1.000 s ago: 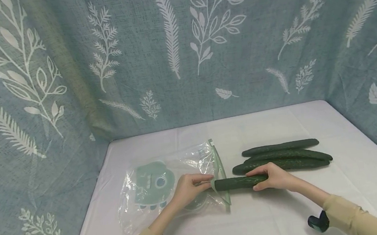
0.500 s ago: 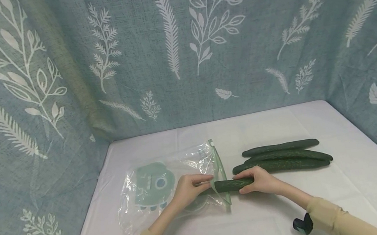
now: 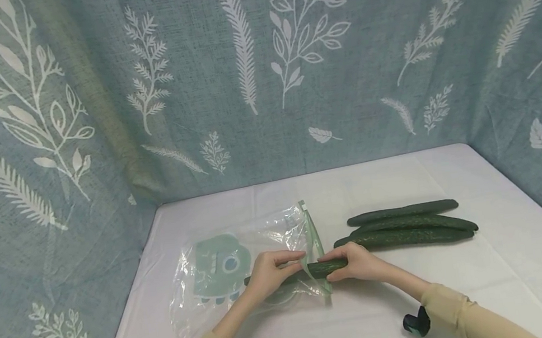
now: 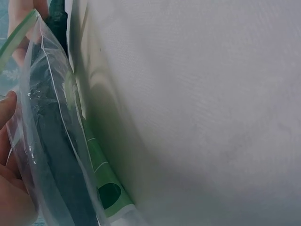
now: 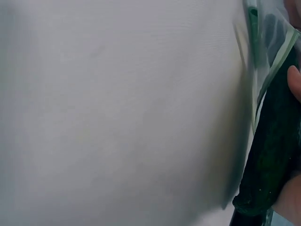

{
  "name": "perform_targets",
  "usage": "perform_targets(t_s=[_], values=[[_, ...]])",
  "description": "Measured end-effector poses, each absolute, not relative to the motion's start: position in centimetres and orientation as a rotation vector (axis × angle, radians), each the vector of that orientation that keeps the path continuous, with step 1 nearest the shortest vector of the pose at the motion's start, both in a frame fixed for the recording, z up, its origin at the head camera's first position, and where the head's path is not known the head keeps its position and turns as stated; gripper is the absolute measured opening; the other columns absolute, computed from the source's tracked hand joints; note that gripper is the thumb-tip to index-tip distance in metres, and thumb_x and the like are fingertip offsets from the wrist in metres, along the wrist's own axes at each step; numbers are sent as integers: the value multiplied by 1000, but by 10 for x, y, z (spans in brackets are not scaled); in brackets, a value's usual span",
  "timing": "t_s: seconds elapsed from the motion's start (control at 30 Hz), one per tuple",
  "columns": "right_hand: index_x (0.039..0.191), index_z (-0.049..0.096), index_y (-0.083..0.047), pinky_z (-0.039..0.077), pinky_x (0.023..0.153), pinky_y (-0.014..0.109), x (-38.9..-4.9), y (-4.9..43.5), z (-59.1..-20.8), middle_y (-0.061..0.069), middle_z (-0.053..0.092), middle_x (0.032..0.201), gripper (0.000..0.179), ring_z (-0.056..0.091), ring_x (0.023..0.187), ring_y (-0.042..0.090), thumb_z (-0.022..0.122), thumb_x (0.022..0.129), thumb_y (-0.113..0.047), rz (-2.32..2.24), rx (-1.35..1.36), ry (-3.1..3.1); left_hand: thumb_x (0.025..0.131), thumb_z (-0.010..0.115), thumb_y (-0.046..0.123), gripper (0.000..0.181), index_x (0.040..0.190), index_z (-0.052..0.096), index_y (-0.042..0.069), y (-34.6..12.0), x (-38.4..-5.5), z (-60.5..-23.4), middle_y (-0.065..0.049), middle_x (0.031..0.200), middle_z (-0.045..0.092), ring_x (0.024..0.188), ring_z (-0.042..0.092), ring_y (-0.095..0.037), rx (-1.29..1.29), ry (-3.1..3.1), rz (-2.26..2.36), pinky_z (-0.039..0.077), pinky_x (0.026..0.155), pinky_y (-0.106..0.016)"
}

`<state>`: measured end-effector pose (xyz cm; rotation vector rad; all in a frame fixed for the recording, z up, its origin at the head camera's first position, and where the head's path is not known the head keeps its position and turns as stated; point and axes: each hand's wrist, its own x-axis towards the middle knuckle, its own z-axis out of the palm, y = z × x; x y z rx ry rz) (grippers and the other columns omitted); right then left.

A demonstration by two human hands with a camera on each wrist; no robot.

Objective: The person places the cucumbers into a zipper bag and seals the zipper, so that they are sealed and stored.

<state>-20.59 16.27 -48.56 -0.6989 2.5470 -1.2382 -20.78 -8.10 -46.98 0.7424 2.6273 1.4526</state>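
A clear zip bag (image 3: 275, 227) with a green cartoon print lies flat, its green-edged mouth facing right. My left hand (image 3: 273, 273) pinches the upper edge of that mouth between thumb and fingers and holds it up. Through the opening runs a dark green cucumber (image 3: 321, 269), its far end showing through the plastic past my left hand. My right hand (image 3: 358, 262) grips the cucumber's outer end, just right of the bag's mouth. In the left wrist view, the cucumber (image 4: 59, 141) lies behind the clear film; in the right wrist view its blunt end (image 5: 256, 202) sticks out.
Three more cucumbers (image 3: 411, 236) lie side by side behind and right of my right hand. A white cloth (image 3: 469, 291) covers the table. Patterned blue-green curtains (image 3: 247, 138) hang along the back and both sides.
My right hand has moved left, pushing the cucumber deeper into the bag, so less of it sticks out. My left hand stays at the bag's mouth.
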Motion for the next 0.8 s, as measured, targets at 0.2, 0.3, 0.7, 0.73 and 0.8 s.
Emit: perform_targets(t_s=[0.2,0.3,0.7,0.73,0.8], values=[[116,67,-9,53,93,41,-213,151,-485,9,69,116,43,63,112,26,78,77,-25,-1225,-772,2518,82,73,20,24,105,73,14,-80,-209,-468,-2,107,73,106,67,-20,770,2640,1447,54,93,-35],[116,67,-6,53,94,42,-215,146,-485,10,69,117,43,63,112,27,78,77,-23,-1219,-782,2503,82,73,19,25,106,73,14,-79,-209,-468,-1,107,73,107,66,-19,773,2622,1465,53,94,-36],[106,70,-5,52,95,41,-221,125,-491,7,74,102,37,67,100,20,80,73,-19,-1263,-766,2487,81,73,16,25,106,72,13,-79,-209,-471,0,107,73,107,66,-18,758,2611,1499,53,95,-33],[105,71,-6,51,96,42,-221,123,-492,6,74,101,37,67,100,20,80,72,-20,-1268,-763,2487,81,73,16,26,106,72,13,-79,-209,-471,0,107,73,107,66,-18,757,2612,1501,53,95,-32],[106,70,-6,48,99,46,-222,121,-492,6,74,102,38,67,103,22,81,71,-19,-1275,-764,2493,81,73,17,26,106,72,14,-80,-210,-471,0,107,73,107,66,-18,755,2614,1508,53,95,-32]])
